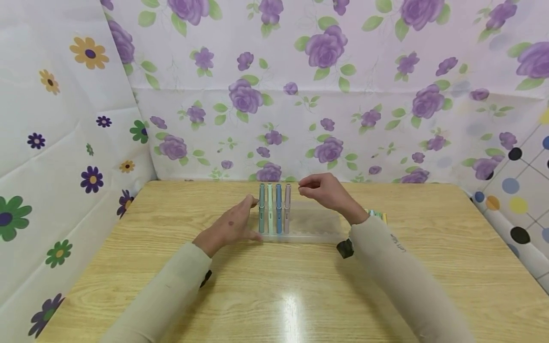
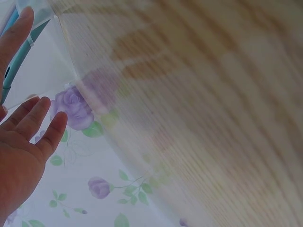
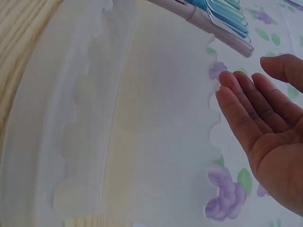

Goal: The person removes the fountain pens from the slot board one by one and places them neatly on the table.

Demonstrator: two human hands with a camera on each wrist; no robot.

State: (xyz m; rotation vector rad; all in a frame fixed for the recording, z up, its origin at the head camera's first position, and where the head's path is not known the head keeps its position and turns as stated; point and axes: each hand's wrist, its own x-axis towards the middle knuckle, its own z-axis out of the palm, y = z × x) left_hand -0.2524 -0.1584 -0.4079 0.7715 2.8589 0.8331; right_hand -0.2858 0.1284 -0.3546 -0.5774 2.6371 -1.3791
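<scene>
In the head view, a clear plastic pen stand [image 1: 317,237] lies across the table with several capped pens upright side by side at its left end. From left they are a teal pen [image 1: 261,214], a mint pen [image 1: 270,214], a blue pen [image 1: 279,209] and a mauve pen [image 1: 287,212]. My left hand [image 1: 233,224] holds the stand's left end, thumb at the front and index finger at the back. Just right of the mauve pen's cap, my right hand [image 1: 323,190] hovers above the stand, bent fingers holding nothing. The right wrist view shows its palm [image 3: 279,156].
A yellow and green item [image 1: 377,215] lies right of the stand, partly behind the right sleeve [image 1: 394,257]. The wooden table [image 1: 266,290] meets a flowered curtain [image 1: 283,119] at its back edge. Black wrist devices [image 1: 345,248] show under both sleeves.
</scene>
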